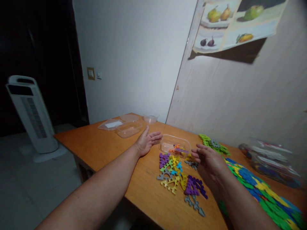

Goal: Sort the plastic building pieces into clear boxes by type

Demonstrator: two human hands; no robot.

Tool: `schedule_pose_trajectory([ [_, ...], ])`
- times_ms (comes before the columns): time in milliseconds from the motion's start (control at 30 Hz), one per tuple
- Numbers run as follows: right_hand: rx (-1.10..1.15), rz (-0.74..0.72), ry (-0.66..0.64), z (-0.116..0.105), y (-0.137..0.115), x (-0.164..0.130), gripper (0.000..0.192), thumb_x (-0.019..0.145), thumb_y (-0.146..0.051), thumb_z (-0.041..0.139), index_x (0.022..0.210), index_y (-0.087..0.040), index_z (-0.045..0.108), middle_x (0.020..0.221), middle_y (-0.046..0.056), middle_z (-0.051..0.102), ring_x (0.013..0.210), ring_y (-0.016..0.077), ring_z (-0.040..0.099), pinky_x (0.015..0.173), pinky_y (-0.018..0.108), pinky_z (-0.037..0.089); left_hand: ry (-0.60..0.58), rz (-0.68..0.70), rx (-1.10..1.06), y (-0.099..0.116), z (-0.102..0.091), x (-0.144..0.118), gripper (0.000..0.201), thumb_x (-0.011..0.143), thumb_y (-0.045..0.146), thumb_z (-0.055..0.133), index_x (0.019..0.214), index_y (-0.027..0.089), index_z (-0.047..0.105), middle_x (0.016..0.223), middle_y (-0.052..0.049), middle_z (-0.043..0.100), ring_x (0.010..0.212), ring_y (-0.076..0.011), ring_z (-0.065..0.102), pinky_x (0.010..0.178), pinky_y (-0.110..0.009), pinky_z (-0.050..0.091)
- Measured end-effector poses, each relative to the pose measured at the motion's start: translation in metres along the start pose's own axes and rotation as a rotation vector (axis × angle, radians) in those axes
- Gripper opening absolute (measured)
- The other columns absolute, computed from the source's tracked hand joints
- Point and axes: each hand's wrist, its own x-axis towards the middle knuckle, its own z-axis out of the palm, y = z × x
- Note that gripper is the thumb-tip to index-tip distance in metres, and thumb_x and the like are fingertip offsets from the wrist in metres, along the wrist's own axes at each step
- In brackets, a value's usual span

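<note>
My left hand [149, 140] is open above the table, thumb up and fingers stretched toward the left end of a clear plastic container [170, 140]. Inside that container lie a few small orange, purple and yellow pieces [177, 149]. On its other side my right hand [208, 159] is open too, palm inward, with its fingertips near the container's right end; whether either hand touches it I cannot tell. In front of the container lie several notched plastic building pieces: purple triangles [192, 186], yellow pieces [170, 184], grey pieces [193, 204] and small blue ones [179, 166].
Another clear container [129, 129], flat lids [109, 125] and a round clear bowl [150, 119] stand at the table's back left. Green pieces [206, 140], a heap of coloured pieces [259, 191] and filled plastic bags [273, 161] lie rightward. A white tower fan [33, 115] stands on the floor.
</note>
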Motion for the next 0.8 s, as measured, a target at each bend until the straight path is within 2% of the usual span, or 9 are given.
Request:
schedule_pose_trajectory([
  [100, -0.468, -0.099, 0.041, -0.02, 0.009, 0.012, 0.024, 0.076, -0.027, 0.06, 0.097, -0.017, 0.061, 0.077, 0.007, 0.069, 0.062, 0.0168, 0.065, 0.048, 0.024, 0.048, -0.006, -0.004, -0.006, 0.0, -0.001, 0.001, 0.079, 0.087, 0.072, 0.028, 0.114, 0.007, 0.064, 0.116, -0.022, 0.067, 0.105, -0.0251, 0.065, 0.096, -0.033, 0.046],
  [167, -0.642, -0.126, 0.036, -0.032, 0.016, 0.018, 0.025, 0.072, -0.034, 0.065, 0.09, -0.017, 0.065, 0.076, 0.007, 0.068, 0.066, 0.0192, 0.064, 0.055, 0.027, 0.048, -0.004, -0.005, -0.002, 0.0, -0.001, 0.001, 0.079, 0.087, 0.071, 0.028, 0.114, 0.007, 0.064, 0.117, -0.022, 0.066, 0.107, -0.0254, 0.064, 0.096, -0.033, 0.047],
  [267, -0.842, -0.11, -0.056, -0.042, 0.022, 0.021, 0.045, 0.064, -0.049, 0.074, 0.093, -0.016, 0.068, 0.089, 0.01, 0.071, 0.079, 0.023, 0.065, 0.066, 0.03, 0.048, 0.003, -0.008, 0.009, -0.001, -0.001, 0.002, 0.078, 0.087, 0.071, 0.029, 0.115, 0.007, 0.064, 0.12, -0.021, 0.065, 0.109, -0.0255, 0.063, 0.097, -0.034, 0.046],
  [367, -1.068, -0.082, -0.171, -0.045, 0.025, 0.021, 0.06, 0.061, -0.061, 0.074, 0.099, -0.016, 0.067, 0.096, 0.012, 0.071, 0.083, 0.0239, 0.065, 0.066, 0.03, 0.047, -0.005, -0.011, 0.012, -0.001, 0.0, 0.001, 0.078, 0.087, 0.071, 0.03, 0.116, 0.007, 0.063, 0.121, -0.022, 0.064, 0.111, -0.0261, 0.063, 0.099, -0.035, 0.044],
  [467, -1.157, -0.101, -0.193, -0.045, 0.028, 0.022, 0.048, 0.063, -0.061, 0.072, 0.085, -0.018, 0.066, 0.081, 0.008, 0.07, 0.072, 0.0211, 0.062, 0.056, 0.027, 0.041, -0.017, -0.005, 0.023, -0.003, 0.0, 0.001, 0.078, 0.086, 0.072, 0.031, 0.116, 0.007, 0.063, 0.122, -0.022, 0.064, 0.113, -0.0267, 0.061, 0.102, -0.035, 0.042],
  [600, -1.149, -0.154, -0.162, -0.044, 0.032, 0.024, 0.041, 0.061, -0.056, 0.074, 0.069, -0.02, 0.058, 0.064, 0.002, 0.063, 0.058, 0.0157, 0.054, 0.048, 0.024, 0.031, -0.036, 0.005, 0.053, -0.004, -0.001, 0.002, 0.079, 0.085, 0.073, 0.032, 0.116, 0.008, 0.063, 0.123, -0.021, 0.063, 0.115, -0.0269, 0.06, 0.104, -0.036, 0.041],
  [800, -1.041, -0.109, -0.179, -0.044, 0.03, 0.022, 0.036, 0.061, -0.047, 0.076, 0.069, -0.02, 0.054, 0.058, -0.002, 0.059, 0.054, 0.0125, 0.049, 0.049, 0.023, 0.031, -0.039, -0.003, 0.077, -0.003, 0.0, 0.0, 0.078, 0.085, 0.073, 0.032, 0.116, 0.009, 0.064, 0.124, -0.02, 0.063, 0.117, -0.0273, 0.059, 0.104, -0.038, 0.04],
])
